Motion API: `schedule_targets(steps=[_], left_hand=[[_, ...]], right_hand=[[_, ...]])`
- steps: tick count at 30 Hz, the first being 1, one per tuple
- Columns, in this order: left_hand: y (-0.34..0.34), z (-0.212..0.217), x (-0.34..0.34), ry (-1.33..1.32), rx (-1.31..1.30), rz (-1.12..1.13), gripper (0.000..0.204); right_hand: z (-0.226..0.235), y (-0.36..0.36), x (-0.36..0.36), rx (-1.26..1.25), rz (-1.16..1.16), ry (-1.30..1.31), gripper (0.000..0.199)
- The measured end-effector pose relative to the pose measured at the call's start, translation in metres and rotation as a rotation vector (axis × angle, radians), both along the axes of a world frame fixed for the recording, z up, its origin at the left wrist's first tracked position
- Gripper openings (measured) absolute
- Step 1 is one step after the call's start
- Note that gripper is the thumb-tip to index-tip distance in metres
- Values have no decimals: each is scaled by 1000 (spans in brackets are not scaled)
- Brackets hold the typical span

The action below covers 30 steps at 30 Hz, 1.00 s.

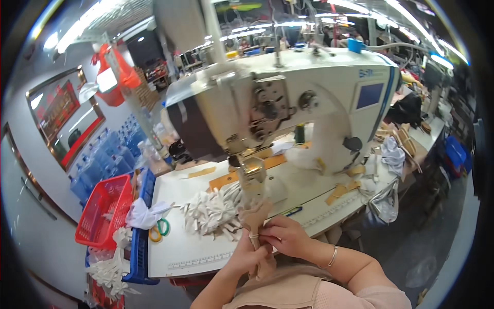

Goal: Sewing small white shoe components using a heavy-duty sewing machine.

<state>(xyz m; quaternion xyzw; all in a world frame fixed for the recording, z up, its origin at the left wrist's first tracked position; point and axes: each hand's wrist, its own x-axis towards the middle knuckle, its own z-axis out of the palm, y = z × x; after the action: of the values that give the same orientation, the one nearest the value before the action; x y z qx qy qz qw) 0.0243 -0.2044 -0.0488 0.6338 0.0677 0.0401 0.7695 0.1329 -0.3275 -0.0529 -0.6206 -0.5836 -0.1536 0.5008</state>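
Note:
My left hand (pixel 248 256) is closed around a beige bow-shaped piece of soft material (pixel 256 216). One flared end of it stands up above my fingers, and the other hangs below them. A narrow light band crosses its middle. At that middle my right hand (pixel 289 236) pinches from the side, its fingertips close to my left hand. Whether the fingers grip the band or the bow's edge is hidden. Just beyond my hands stands the white sewing machine (pixel 329 98), its needle area (pixel 252 170) above the table. A pile of white bow-like pieces (pixel 213 208) lies left of it.
Yellow-handled and green-handled scissors (pixel 160 228) lie at the table's left edge. Beside it are a red basket (pixel 105 211) and a blue crate (pixel 140 252) with white pieces. Small snips (pixel 294 210), tan scraps (pixel 342 191) and a clear bag (pixel 386 201) lie to the right.

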Motion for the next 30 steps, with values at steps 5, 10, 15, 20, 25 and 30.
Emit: schedule_targets(steps=[5, 10, 15, 20, 25, 30], left_hand=[[-35, -24, 36, 10, -78, -203, 58], [-42, -26, 55, 211, -24, -294, 37], [-19, -42, 61, 299, -90, -207, 37], [-4, -73, 70, 330, -343, -245, 27], [-5, -57, 71, 357, -299, -237, 25], [2, -62, 69, 371, -312, -301, 21]], right_hand=[[-20, -61, 19, -55, -70, 41, 15], [-77, -130, 25, -98, -69, 757, 12], [-228, -254, -25, -504, -868, 897, 20], [-239, -266, -11, -616, -695, 1119, 21], [-239, -268, -15, -687, -495, 1341, 22], [-233, -265, -7, -759, -268, 1514, 24]])
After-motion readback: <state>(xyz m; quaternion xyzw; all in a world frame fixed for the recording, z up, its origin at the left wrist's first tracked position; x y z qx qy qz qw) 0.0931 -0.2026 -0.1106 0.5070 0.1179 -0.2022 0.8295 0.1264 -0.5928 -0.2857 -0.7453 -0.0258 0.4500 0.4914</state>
